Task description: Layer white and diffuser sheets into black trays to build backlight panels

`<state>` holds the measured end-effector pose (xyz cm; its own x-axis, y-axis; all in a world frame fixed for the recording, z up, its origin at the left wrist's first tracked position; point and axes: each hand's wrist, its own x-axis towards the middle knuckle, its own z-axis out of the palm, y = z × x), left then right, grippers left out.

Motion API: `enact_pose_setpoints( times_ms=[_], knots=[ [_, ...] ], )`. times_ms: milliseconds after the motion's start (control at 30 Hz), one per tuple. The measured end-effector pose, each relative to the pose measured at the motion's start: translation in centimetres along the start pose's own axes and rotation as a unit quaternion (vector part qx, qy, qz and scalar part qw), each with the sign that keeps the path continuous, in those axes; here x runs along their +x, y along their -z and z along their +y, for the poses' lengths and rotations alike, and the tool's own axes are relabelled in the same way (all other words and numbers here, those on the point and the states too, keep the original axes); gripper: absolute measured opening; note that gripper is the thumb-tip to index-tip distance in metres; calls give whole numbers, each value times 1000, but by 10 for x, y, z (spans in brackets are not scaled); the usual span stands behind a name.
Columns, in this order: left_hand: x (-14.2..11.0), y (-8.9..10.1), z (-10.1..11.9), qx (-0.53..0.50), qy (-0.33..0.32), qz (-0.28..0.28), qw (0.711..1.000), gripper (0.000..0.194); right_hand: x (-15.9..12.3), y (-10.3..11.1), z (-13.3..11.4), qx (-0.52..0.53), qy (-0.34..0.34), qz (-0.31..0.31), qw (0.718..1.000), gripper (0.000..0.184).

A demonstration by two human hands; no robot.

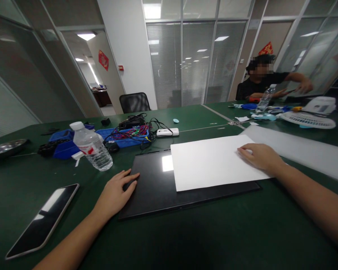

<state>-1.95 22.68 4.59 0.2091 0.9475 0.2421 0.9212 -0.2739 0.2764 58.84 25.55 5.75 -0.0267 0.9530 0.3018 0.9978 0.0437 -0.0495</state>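
Note:
A flat, glossy black panel [152, 195] lies on the green table in front of me, with a ceiling light reflected in it. My left hand [114, 193] rests at the panel's left edge, fingers spread and fingertips touching it. A white sheet [205, 163] covers the right part of the panel and reaches past its right side. On the sheet's right end lies my right hand [260, 159], its fingers curled and pressed together. Whatever those fingers hold, if anything, is hidden.
A water bottle [91, 146] and a phone [43, 221] are on the left. Behind the panel sits a blue tray [126, 140] of wires beside a white power strip [168, 132]. A long white board [304, 152] lies right. Another person [263, 80] sits across, near a white fan [310, 119].

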Motion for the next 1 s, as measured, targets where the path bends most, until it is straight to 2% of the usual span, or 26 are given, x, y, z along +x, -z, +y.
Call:
enact_pose_setpoints(
  times_ms=[133, 267, 433, 533, 767, 1000],
  knots=[
    [0, 1, 1, 4, 2, -8, 1000, 52, -1, -3, -11, 22, 47, -19, 998, 51],
    [0, 2, 1, 4, 0, -8, 1000, 55, -7, 2, -45, 67, 145, -6, 987, 41],
    [-1, -1, -1, 0, -7, 2, 1000, 61, -18, 9, -94, 117, 254, -2, 960, 34],
    [-1, -4, -3, -11, -7, 5, 1000, 64, -22, 9, -109, 139, 301, -10, 944, 32],
    [1, -6, -7, -39, 21, -2, 999, 69, -18, 4, -98, 174, 331, -38, 927, 30],
    [2, -7, -8, -18, 23, -7, 1000, 69, -19, 4, -95, 194, 332, -63, 921, 34]
  ],
)
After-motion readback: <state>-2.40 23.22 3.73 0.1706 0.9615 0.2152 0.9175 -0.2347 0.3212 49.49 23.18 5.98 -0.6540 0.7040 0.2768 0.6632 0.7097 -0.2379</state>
